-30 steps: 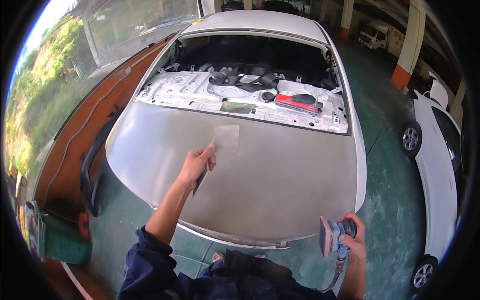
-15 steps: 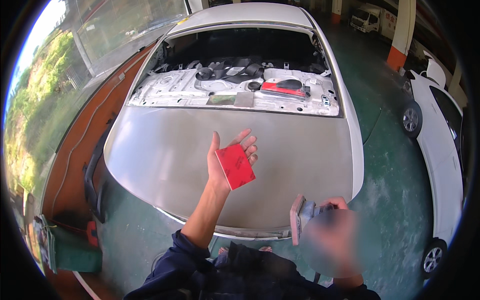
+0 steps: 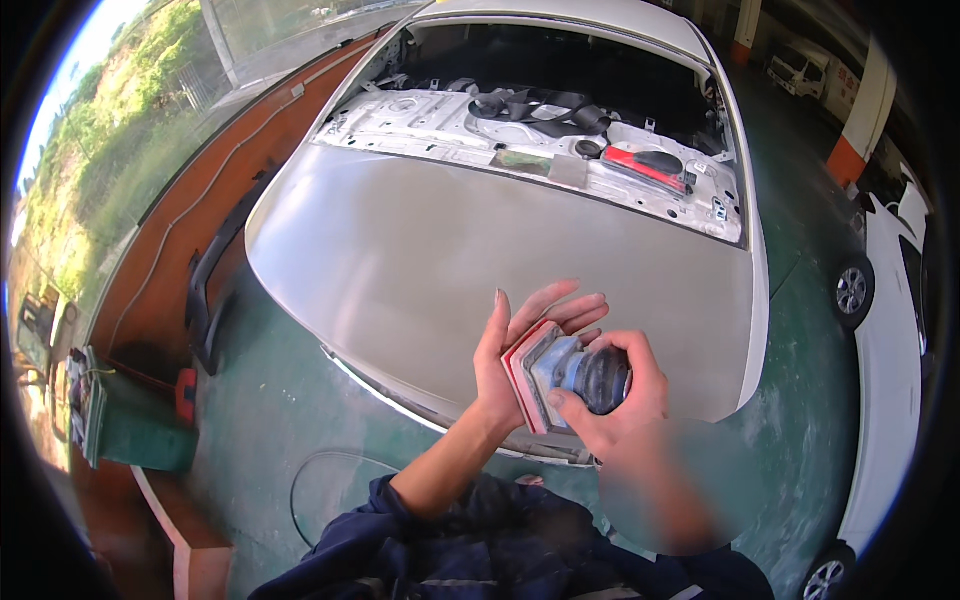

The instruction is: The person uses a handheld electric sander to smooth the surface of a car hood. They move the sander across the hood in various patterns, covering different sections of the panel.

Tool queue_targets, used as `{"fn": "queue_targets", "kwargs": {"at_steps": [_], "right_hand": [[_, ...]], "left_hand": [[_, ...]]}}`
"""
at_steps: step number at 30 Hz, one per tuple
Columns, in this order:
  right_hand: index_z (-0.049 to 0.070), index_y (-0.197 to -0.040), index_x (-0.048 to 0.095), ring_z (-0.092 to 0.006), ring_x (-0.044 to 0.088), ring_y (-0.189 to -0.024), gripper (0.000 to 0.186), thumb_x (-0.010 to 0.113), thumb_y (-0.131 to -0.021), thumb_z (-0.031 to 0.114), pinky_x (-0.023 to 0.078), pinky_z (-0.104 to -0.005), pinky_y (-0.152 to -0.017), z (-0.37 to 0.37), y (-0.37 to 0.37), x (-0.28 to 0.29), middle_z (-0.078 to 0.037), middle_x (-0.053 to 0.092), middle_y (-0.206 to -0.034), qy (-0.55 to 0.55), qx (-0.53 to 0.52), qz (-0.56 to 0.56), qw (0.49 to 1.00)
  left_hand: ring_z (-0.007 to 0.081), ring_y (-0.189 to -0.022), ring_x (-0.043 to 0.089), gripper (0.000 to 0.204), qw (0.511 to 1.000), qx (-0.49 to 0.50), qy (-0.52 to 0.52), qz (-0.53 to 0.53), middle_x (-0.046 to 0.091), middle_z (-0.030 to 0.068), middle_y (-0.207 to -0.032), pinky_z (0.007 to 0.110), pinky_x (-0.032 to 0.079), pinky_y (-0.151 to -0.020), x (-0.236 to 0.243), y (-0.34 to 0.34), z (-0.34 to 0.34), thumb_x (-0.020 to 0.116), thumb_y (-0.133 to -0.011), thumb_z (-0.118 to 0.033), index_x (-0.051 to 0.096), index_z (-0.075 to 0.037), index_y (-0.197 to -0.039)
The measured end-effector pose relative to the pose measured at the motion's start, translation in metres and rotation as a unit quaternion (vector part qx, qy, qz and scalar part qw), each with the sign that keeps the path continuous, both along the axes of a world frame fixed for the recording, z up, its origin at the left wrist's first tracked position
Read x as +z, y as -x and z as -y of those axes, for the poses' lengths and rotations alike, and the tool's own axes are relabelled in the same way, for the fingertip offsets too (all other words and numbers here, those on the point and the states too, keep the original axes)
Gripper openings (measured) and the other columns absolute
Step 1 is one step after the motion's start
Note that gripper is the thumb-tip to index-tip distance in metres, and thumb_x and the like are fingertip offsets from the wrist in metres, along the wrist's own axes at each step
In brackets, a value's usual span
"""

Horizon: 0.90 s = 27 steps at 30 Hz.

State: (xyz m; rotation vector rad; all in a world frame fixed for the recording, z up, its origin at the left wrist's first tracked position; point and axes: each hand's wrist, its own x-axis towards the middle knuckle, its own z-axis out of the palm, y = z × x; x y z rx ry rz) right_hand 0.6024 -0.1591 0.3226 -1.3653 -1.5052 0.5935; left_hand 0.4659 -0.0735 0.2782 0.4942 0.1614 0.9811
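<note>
My right hand (image 3: 640, 385) is wrapped round the dark, ribbed top of a small power sander (image 3: 575, 380) with a blue-grey body and a rectangular base. The base is tilted on edge, facing my left palm. Between palm and base is a flat red sanding pad (image 3: 513, 375); only its edge shows, and it looks pressed against the base. My left hand (image 3: 497, 350) is open behind it, thumb up and fingers stretched out past the sander. Both hands are above the near edge of a car's dull grey trunk lid (image 3: 450, 260).
Inside the rear window opening, a red sanding block (image 3: 640, 170) and black belts (image 3: 545, 110) lie on a bare white panel. A black bumper (image 3: 210, 280) leans by the orange wall at left. A green bin (image 3: 140, 420) stands nearer. A white car (image 3: 885, 380) is parked at right.
My right hand has brought the sander up and left, onto the red pad in my left palm. My left hand has turned toward the sander. The view has shifted and tilted.
</note>
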Motion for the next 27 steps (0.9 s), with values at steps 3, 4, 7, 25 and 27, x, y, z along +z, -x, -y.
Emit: {"fn": "queue_targets", "kwargs": {"at_steps": [3,4,7,25,27], "right_hand": [[0.002,-0.118,0.054,-0.0257,0.071,-0.088,0.057,0.090,-0.077,0.019,0.057,-0.0388,-0.077,-0.009,0.023,-0.003,-0.015,0.068,-0.097,0.003,-0.001,0.019,1.000],[0.002,-0.118,0.054,-0.0259,0.071,-0.087,0.057,0.090,-0.077,0.019,0.057,-0.0391,-0.077,-0.014,0.032,-0.004,-0.015,0.068,-0.097,0.004,0.001,0.020,1.000],[0.002,-0.117,0.054,-0.0261,0.071,-0.087,0.057,0.090,-0.077,0.018,0.057,-0.0398,-0.077,-0.029,0.058,-0.006,-0.015,0.068,-0.097,0.019,-0.005,0.035,0.999],[0.000,-0.111,0.052,-0.0457,0.071,-0.072,0.042,0.077,-0.090,0.026,0.060,-0.0502,-0.062,-0.229,0.286,-0.023,-0.025,0.061,-0.101,0.170,-0.093,0.369,0.909],[-0.001,-0.110,0.052,-0.0460,0.072,-0.072,0.041,0.076,-0.091,0.026,0.061,-0.0498,-0.061,-0.242,0.299,-0.019,-0.026,0.061,-0.100,0.165,-0.078,0.363,0.914]], "left_hand": [[0.0385,-0.147,0.044,0.084,0.999,-0.014,0.036,0.000,0.046,0.0263,-0.158,0.055,0.040,-0.121,-0.004,0.020,-0.006,0.028,-0.107,-0.069,0.043,-0.003,-0.157],[0.0370,-0.147,0.044,0.085,0.999,-0.017,0.029,0.000,0.043,0.0237,-0.161,0.055,0.040,-0.121,-0.009,0.028,-0.010,0.028,-0.107,-0.071,0.042,-0.004,-0.158],[0.0351,-0.147,0.044,0.085,0.999,0.026,0.038,-0.017,0.042,0.0224,-0.162,0.052,0.039,-0.121,-0.015,0.050,-0.024,0.028,-0.107,-0.071,0.039,-0.005,-0.159],[0.0195,-0.090,0.064,0.040,0.816,0.385,-0.200,-0.382,0.066,0.0144,-0.111,0.034,0.054,-0.078,-0.101,0.390,-0.148,0.048,-0.110,-0.032,0.056,0.001,-0.131],[0.0193,-0.093,0.064,0.038,0.786,0.406,-0.243,-0.399,0.066,0.0143,-0.112,0.034,0.053,-0.082,-0.101,0.403,-0.172,0.048,-0.110,-0.028,0.057,0.002,-0.132]]}}
